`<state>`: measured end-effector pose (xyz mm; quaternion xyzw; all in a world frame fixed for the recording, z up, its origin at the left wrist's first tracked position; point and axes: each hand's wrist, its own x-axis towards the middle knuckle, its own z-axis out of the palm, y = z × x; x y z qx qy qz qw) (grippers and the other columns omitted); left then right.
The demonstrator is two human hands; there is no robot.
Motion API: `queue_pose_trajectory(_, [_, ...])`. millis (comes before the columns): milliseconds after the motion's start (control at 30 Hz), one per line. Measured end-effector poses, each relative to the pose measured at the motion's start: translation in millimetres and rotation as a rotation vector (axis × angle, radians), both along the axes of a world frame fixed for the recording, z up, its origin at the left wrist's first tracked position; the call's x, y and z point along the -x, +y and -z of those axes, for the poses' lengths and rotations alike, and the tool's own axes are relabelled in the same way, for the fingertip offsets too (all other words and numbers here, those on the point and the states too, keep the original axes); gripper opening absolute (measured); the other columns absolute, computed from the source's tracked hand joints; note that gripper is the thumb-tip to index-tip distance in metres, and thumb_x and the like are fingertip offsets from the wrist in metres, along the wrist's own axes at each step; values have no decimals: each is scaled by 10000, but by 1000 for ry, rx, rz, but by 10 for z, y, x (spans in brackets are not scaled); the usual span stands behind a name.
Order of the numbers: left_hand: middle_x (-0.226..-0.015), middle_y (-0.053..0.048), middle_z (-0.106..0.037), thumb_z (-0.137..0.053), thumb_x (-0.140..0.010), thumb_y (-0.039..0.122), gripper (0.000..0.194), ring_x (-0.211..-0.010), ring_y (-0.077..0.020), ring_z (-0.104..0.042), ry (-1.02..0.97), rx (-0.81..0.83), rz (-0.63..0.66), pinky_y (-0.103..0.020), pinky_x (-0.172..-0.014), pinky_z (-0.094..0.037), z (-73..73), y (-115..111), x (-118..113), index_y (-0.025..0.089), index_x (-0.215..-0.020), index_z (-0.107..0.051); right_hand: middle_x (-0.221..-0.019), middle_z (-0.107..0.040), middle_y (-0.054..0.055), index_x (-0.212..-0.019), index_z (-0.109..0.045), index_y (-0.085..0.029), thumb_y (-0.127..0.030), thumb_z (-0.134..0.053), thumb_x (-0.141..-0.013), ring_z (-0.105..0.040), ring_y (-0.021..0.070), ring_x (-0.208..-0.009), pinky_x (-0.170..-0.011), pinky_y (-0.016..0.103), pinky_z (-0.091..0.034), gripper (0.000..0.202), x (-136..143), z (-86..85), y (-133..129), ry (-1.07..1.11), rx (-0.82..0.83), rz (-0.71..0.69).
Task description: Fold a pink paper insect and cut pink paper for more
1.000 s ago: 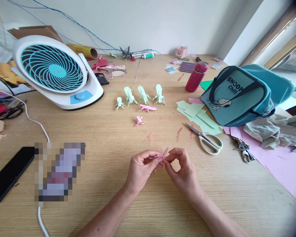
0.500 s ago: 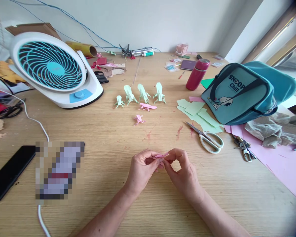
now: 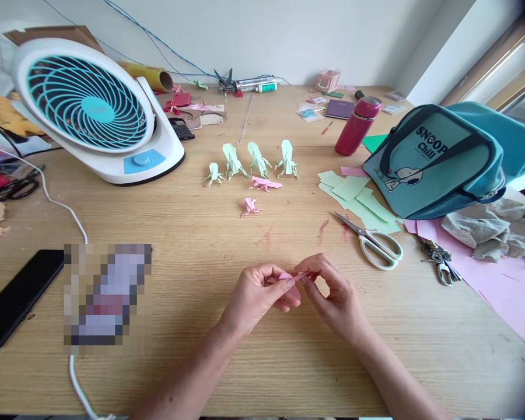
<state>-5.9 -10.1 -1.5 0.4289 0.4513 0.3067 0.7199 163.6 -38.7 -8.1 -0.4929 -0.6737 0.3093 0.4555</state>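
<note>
Both hands meet over the near middle of the wooden table (image 3: pixel 192 233), and a small pink folded paper (image 3: pixel 289 276) sits pinched between them. The left hand (image 3: pixel 258 294) comes in from the near left, its thumb and fingertips closed on the left end of the paper. The right hand (image 3: pixel 336 294) comes in from the near right, its fingers curled and closed on the right end, so the paper bridges the two sets of fingertips and lies just above the tabletop, mostly hidden by them.

Farther away, past the hands, a pink paper frog (image 3: pixel 249 206) sits alone, and beyond it a second pink paper figure (image 3: pixel 266 184) lies just in front of a row of pale green paper frogs (image 3: pixel 251 162). To the right of these lies a loose pile of green paper slips (image 3: pixel 354 195), with white-handled scissors (image 3: pixel 374 242) touching its near edge. Right of the scissors sits a bunch of keys (image 3: pixel 440 262), and behind them a teal Snoopy bag (image 3: pixel 437 160). A red bottle (image 3: pixel 356 125) stands at the far right of the frogs. At the far left stands a white and teal fan (image 3: pixel 91 111), and a black phone (image 3: pixel 17 297) lies at the near left.
</note>
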Motion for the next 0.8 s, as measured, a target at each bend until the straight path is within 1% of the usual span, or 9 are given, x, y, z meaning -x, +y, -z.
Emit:
queue_pose_trajectory(33, [-722, -52, -732, -737, -799, 374, 255, -568, -133, -694, 0, 8, 8, -170, -467, -502, 2, -1, 4, 126, -802, -679, -870, -614, 19, -941, -609, -220, -117, -538, -926, -562, 150, -787, -703, 297, -463, 126, 0, -6, 0, 11, 9, -8])
queue_pose_trajectory(100, [-931, -95, -748, -734, -800, 369, 248, -563, -123, -699, 12, -5, 30, -145, -411, -452, 5, 1, 19, 124, -804, -698, -835, -610, 11, -885, -599, -214, -119, -543, -926, -558, 141, -761, -693, 287, -458, 118, -5, -6, -1, 29, 36, -20])
queue_pose_trajectory(167, [-1141, -122, -703, -727, -805, 359, 238, -547, -101, -696, 43, -43, 54, -121, -359, -381, 9, 5, 38, 122, -800, -709, -811, -606, 4, -862, -591, -212, -117, -553, -921, -554, 134, -741, -691, 280, -453, 118, -19, 0, -3, 30, 58, -31])
queue_pose_trajectory(200, [-1154, -123, -697, -719, -813, 359, 238, -533, -94, -690, 59, -61, 68, -115, -343, -354, 13, 5, 46, 122, -799, -705, -804, -604, 2, -858, -591, -212, -115, -557, -917, -554, 133, -738, -692, 277, -452, 119, -29, 3, -3, 26, 62, -41])
queue_pose_trajectory(267, [-982, -94, -738, -698, -833, 371, 244, -511, -102, -685, 69, -75, 91, -115, -341, -357, 21, 0, 56, 130, -806, -675, -805, -600, 3, -862, -596, -211, -106, -558, -911, -558, 134, -746, -695, 275, -452, 122, -51, 4, 1, 14, 55, -62])
queue_pose_trajectory(367, [-721, -15, -708, -670, -860, 372, 226, -572, -138, -713, 42, -87, 100, -148, -441, -486, 31, -19, 46, 153, -821, -630, -824, -600, 13, -871, -601, -210, -94, -550, -905, -566, 140, -760, -700, 278, -457, 131, -80, 3, 8, -14, 28, -75])
queue_pose_trajectory(433, [-700, 1, -691, -658, -872, 354, 198, -633, -144, -728, 46, -116, 92, -176, -529, -544, 31, -30, 28, 159, -846, -647, -835, -603, 19, -871, -601, -212, -89, -552, -900, -570, 144, -765, -708, 284, -460, 136, -89, 8, 8, -39, 17, -71])
queue_pose_trajectory(500, [-700, 1, -687, -654, -875, 343, 189, -658, -144, -730, 63, -144, 84, -184, -565, -558, 25, -36, 10, 156, -852, -672, -848, -605, 23, -879, -602, -215, -84, -554, -896, -572, 147, -771, -715, 289, -463, 141, -91, 20, 3, -59, 11, -62])
queue_pose_trajectory(800, [-685, 15, -680, -694, -845, 318, 163, -630, -122, -706, 76, -177, 34, -175, -581, -536, -20, -55, -8, 161, -803, -687, -854, -596, 22, -901, -594, -220, -56, -581, -872, -582, 147, -773, -681, 290, -478, 167, -55, 69, -15, -74, -83, -33])
